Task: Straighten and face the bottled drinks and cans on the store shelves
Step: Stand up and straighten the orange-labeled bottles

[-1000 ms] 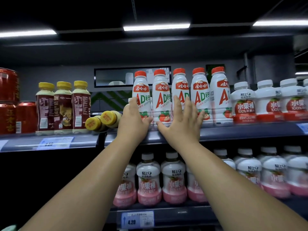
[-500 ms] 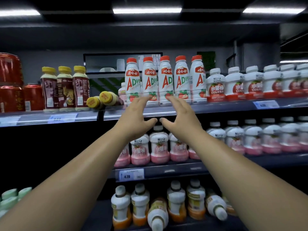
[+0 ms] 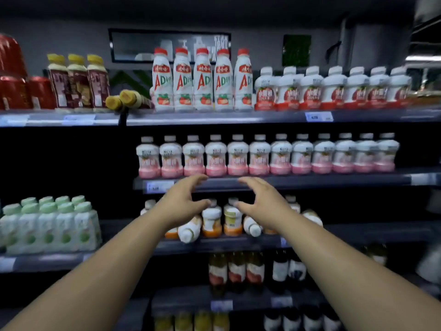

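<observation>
Since the previous frame both hands have been lowered from the top-shelf row to the third shelf (image 3: 214,243), and more of the rack is now seen below.

- The left hand (image 3: 183,203) is held wide, with fingers spread and loosely curved. Nothing is gripped.
- The right hand (image 3: 261,204) is held the same way and mirrors the left. Nothing is gripped.
- Both hands are placed in front of the orange-bottomed bottles (image 3: 211,219), with a gap kept between them. Contact with the bottles cannot be told.
- In that row, one toppled bottle (image 3: 189,229) is seen lying cap toward the near edge, below the left hand. A second tipped bottle (image 3: 250,226) is seen below the right hand. Two bottles stand upright between the hands.
- On the second shelf (image 3: 310,181), the pink-bottomed bottles (image 3: 262,156) are lined up upright with labels forward.
- On the top shelf, five AD bottles (image 3: 202,80) are faced forward in the centre. White-capped red-label bottles (image 3: 334,89) are ranged to their right.
- At top left, three yellow-capped brown bottles (image 3: 78,82) stand upright. Two more (image 3: 128,99) lie on their sides just beside the AD row. Red cans (image 3: 14,91) are stacked at far left.
- A green-capped multipack (image 3: 47,225) is set on the left shelf.
- Dark bottles (image 3: 236,271) are blurred on the shelf below.
</observation>
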`<state>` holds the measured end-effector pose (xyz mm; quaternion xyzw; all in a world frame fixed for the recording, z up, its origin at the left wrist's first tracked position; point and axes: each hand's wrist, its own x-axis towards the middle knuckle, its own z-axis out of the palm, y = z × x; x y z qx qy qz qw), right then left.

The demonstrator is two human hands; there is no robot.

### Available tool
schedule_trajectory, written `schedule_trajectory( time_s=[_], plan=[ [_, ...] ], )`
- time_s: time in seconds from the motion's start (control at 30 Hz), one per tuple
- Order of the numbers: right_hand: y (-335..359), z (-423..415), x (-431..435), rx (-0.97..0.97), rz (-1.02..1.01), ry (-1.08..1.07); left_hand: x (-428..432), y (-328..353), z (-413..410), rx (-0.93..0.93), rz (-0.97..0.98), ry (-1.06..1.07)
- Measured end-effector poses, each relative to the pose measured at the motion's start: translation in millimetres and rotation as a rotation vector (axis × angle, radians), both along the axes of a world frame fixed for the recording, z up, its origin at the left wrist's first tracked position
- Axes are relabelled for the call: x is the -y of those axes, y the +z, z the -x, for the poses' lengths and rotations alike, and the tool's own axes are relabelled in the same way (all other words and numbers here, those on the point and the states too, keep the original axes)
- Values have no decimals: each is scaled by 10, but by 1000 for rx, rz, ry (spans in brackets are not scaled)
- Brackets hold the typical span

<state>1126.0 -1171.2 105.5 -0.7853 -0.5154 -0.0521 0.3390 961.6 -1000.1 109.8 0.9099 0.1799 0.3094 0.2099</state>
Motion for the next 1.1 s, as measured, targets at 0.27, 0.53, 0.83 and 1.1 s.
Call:
schedule_trajectory(
  time_s=[0.27, 0.53, 0.83, 1.1],
  plan=[
    [-501, 267, 252, -49, 48, 43, 462, -465, 367, -52, 114, 41],
    [-781, 567, -103, -113, 39, 117, 339, -882, 673, -103, 194, 85],
    [-991, 776, -987, -121, 62, 164, -555, -1200, 870, -104, 225, 105],
    [-1224, 731, -2268, -130, 97, 69, -1929, -1476, 639, -106, 248, 32]
  ],
)
